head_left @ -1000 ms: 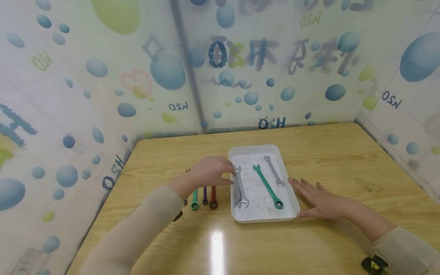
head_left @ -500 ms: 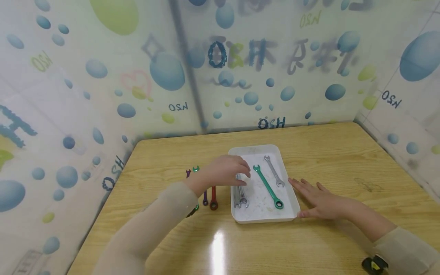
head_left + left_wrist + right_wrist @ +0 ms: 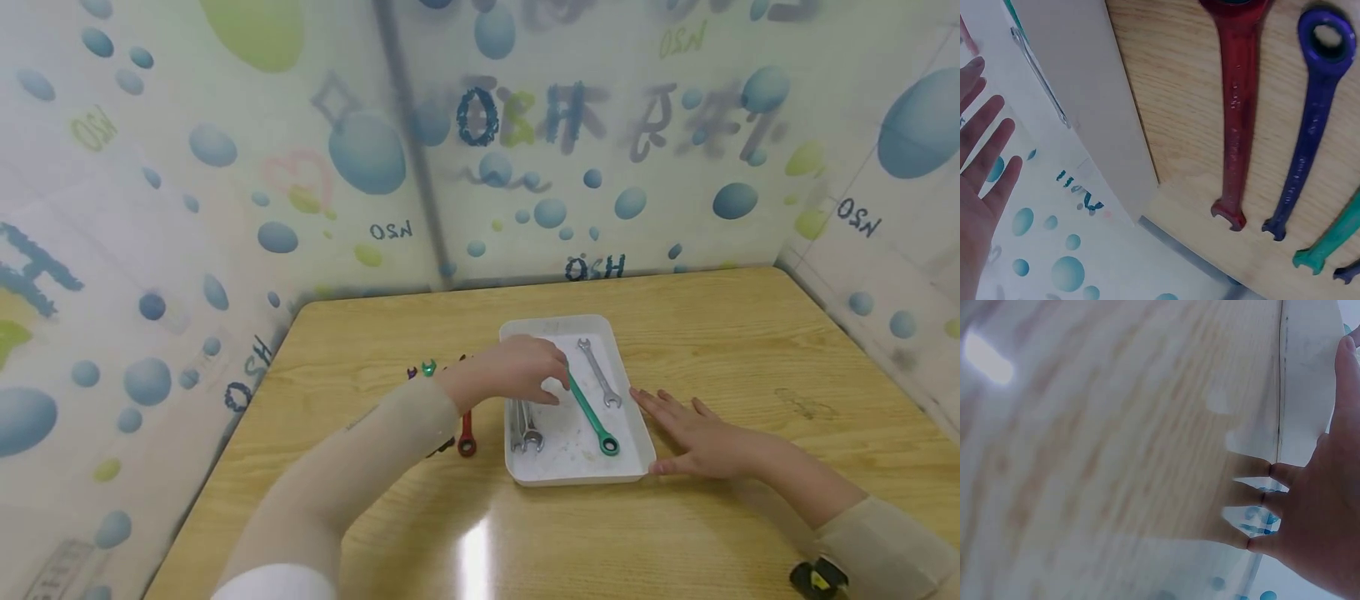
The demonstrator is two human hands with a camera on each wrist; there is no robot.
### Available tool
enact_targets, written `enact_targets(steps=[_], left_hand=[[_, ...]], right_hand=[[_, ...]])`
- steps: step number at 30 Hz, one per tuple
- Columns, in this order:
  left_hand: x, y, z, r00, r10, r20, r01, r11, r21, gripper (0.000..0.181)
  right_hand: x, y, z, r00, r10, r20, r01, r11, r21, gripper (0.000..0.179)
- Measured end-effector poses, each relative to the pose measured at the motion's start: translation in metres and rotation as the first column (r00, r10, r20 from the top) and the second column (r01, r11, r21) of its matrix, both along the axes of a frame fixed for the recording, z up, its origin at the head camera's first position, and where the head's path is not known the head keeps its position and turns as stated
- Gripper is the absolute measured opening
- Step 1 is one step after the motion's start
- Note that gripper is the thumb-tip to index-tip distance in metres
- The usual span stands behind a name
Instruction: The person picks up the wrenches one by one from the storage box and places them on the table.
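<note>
Fingers of the left hand [image 3: 527, 367] hang apart over the far end of the green wrench [image 3: 590, 412] in the white tray [image 3: 577, 481]; we judge a skewed pinch could knock it into the silver wrench [image 3: 598, 372]. Right hand [image 3: 701, 437]: fingers spread beside the tray.

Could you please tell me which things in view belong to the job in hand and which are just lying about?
Likely part of the job:
white tray, right hand at its side
green wrench in it, partly hidden by left hand
silver wrenches in it
coloured wrenches beside it

Probably just surroundings:
wooden table
patterned wall
dark wrist device
</note>
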State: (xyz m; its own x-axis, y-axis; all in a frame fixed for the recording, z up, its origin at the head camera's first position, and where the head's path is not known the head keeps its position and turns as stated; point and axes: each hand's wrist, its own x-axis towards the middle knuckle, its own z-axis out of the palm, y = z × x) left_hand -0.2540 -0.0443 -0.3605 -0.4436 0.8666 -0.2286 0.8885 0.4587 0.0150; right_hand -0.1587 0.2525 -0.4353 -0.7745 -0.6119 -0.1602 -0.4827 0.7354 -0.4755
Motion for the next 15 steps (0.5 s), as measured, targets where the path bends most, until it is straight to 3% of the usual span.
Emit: enact_targets(steps=[15], left_hand=[[-0.009,0.036,-0.013,0.997,-0.082,0.005,0.082,0.987,-0.14,0.029]], right_hand=[[0.002,-0.002,0.005,1.0,-0.007,0.01,0.007,1.0,0.017,0.1]])
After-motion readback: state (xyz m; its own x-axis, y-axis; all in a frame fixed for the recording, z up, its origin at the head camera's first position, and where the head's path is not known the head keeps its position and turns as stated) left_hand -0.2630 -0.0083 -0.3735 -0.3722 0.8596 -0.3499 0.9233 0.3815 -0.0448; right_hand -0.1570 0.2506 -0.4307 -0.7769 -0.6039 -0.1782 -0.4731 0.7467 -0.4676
